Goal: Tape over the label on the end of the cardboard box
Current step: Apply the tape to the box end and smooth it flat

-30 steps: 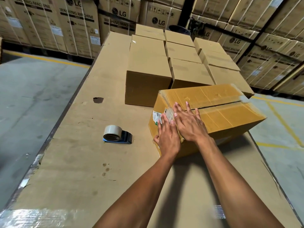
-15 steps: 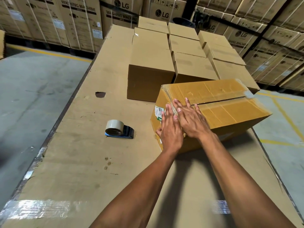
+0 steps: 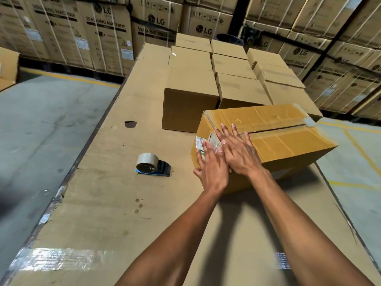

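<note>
Hands flat, fingers spread, gripping nothing: left hand [image 3: 212, 168], right hand [image 3: 240, 151] | cardboard box [image 3: 288, 141] right of tape dispenser [image 3: 152, 165]; label [image 3: 206, 142] on near-left end | press outward from centre, firmly over edge, clearing bubbles.

Stacked cartons [image 3: 107, 36] at rear print "LG" and "WASHING MACHINE"; the label [image 3: 201, 143] on the cardboard box [image 3: 278, 141] is illegible.

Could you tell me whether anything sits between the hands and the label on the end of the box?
Nothing visible does. The left hand and right hand lie flat on the box, partly over the label. The tape dispenser lies apart, to the left.
</note>
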Motion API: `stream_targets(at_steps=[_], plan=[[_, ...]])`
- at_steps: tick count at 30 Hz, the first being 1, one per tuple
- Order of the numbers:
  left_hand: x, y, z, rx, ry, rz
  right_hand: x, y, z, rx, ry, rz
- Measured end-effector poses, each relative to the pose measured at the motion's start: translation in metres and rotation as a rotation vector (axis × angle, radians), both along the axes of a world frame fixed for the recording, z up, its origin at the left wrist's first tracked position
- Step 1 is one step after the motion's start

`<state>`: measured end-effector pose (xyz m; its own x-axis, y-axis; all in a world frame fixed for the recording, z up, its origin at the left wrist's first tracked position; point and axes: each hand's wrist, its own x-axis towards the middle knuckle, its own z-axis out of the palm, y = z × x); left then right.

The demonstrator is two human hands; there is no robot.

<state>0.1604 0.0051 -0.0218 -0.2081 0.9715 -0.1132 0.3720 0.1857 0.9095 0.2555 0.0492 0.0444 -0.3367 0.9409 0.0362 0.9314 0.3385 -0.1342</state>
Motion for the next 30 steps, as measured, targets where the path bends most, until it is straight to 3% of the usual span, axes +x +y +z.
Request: stream_targets(at_steps=[5,16,22,27,30], plan=[[-0.005,0.007,-0.008,0.161,0.055,-0.044,-0.001,0.007,-0.003,-0.046,-0.004,0.009],[-0.001,0.007,-0.018,0.089,0.031,-0.046,-0.006,0.005,-0.004,-0.018,0.028,-0.049],[-0.009,0.002,-0.003,0.005,0.153,-0.072,-0.005,-0.006,-0.007,0.123,0.138,-0.143],[-0.002,-0.012,-0.009,0.238,0.229,-0.082,0.004,-0.012,-0.008,0.168,0.132,0.037],[0.006,-0.013,-0.016,0.232,0.178,-0.064,0.005,-0.012,-0.011,0.165,0.108,0.032]])
